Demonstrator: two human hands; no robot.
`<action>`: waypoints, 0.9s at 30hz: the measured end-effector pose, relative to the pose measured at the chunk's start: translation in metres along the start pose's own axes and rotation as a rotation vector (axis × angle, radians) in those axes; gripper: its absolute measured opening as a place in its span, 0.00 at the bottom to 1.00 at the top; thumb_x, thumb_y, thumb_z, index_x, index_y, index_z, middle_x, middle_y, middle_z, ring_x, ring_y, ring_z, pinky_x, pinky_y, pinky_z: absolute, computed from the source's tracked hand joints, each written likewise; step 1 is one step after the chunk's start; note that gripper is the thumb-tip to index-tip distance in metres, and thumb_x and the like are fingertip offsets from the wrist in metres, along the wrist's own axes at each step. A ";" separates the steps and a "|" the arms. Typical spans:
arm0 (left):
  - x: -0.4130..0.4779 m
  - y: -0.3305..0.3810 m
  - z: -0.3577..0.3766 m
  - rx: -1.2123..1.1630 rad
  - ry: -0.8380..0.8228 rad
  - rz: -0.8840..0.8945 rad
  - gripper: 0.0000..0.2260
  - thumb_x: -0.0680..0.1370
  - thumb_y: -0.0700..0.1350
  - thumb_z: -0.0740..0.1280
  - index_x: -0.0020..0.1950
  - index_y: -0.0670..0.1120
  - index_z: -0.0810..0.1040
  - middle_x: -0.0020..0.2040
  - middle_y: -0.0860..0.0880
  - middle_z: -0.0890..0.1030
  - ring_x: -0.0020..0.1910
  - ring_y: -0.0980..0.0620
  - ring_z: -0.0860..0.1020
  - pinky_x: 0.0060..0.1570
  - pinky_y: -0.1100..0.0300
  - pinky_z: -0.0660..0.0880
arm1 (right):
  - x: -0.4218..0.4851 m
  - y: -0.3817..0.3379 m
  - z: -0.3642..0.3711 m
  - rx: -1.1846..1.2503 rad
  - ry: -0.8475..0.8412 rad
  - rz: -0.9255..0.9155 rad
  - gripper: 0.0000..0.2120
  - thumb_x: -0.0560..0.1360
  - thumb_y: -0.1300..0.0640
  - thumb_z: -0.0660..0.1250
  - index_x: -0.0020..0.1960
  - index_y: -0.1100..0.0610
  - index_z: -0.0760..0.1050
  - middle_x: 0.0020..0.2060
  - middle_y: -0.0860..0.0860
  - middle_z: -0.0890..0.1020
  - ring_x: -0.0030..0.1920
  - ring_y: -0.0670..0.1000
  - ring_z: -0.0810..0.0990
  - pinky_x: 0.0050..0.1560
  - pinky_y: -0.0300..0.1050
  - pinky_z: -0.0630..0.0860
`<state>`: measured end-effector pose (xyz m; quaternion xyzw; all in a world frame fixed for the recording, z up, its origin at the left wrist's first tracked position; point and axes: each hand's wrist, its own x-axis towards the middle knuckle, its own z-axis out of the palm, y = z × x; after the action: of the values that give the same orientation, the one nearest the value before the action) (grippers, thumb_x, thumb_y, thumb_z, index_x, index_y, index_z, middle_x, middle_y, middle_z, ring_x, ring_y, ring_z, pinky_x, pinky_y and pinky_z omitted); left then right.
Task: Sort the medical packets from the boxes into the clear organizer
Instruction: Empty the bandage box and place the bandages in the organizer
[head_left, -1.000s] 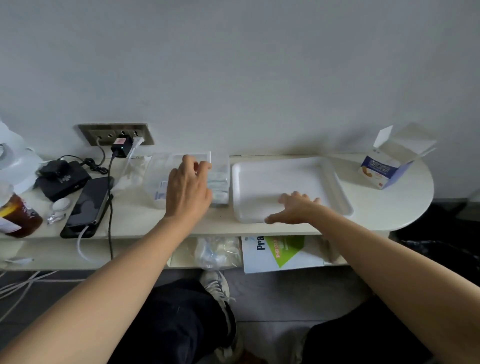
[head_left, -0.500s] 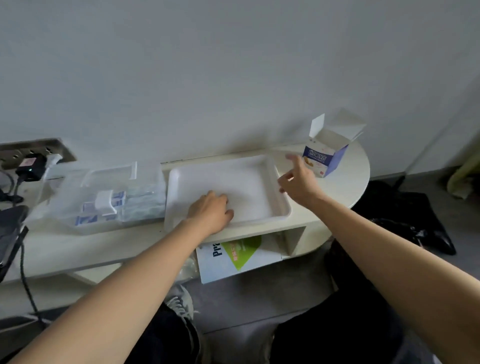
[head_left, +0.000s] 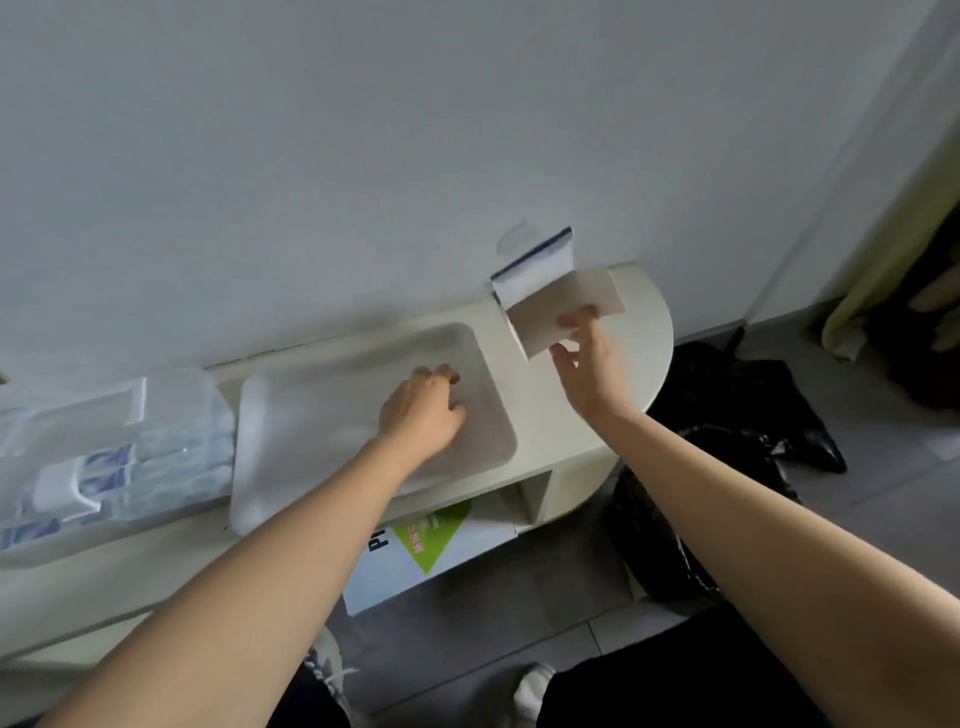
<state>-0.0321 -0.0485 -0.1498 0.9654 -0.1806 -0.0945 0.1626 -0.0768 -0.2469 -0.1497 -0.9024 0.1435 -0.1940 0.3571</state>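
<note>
Right hand (head_left: 587, 364) pinches the white box (head_left: 563, 301) in a firm grip, tilted above the table's (head_left: 639, 322) right end, centre-right of frame. Best to tip it slowly over the tray (head_left: 270, 415) so any packets land inside; the box's contents are hidden. Left hand (head_left: 421, 410) rests curled on that tray, nothing visible in it. At left, the clear organizer (head_left: 171, 415) holds blue-and-white packets (head_left: 104, 462).

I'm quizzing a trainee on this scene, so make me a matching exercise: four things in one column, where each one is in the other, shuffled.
1 box
2 clear organizer
3 left hand
4 black bag

A on the floor
B resting in the white tray
C far left on the table
D held by the right hand

Pairs: 1-D, 2-C, 3-B, 4-A
</note>
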 end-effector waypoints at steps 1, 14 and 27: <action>0.002 0.003 0.001 -0.026 0.007 -0.010 0.19 0.78 0.48 0.62 0.69 0.50 0.67 0.62 0.46 0.72 0.56 0.43 0.76 0.54 0.50 0.75 | -0.006 0.002 -0.001 -0.009 0.005 -0.063 0.13 0.77 0.64 0.63 0.60 0.61 0.69 0.53 0.58 0.81 0.49 0.59 0.81 0.47 0.54 0.79; 0.010 0.068 0.002 -0.639 0.150 0.187 0.20 0.77 0.47 0.67 0.69 0.54 0.70 0.55 0.49 0.79 0.41 0.51 0.80 0.44 0.56 0.78 | -0.022 -0.001 -0.056 0.055 -0.014 -0.147 0.10 0.78 0.50 0.64 0.44 0.57 0.75 0.30 0.47 0.83 0.30 0.44 0.82 0.35 0.49 0.80; -0.032 0.195 0.057 -0.255 -0.351 0.383 0.23 0.78 0.48 0.66 0.72 0.47 0.67 0.61 0.46 0.77 0.60 0.46 0.75 0.58 0.57 0.70 | -0.087 0.096 -0.146 -0.284 0.088 0.403 0.10 0.74 0.53 0.64 0.39 0.57 0.79 0.27 0.50 0.82 0.31 0.52 0.81 0.35 0.45 0.79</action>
<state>-0.1372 -0.2247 -0.1311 0.8544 -0.3717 -0.2498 0.2636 -0.2314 -0.3654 -0.1409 -0.8873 0.3617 -0.1359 0.2518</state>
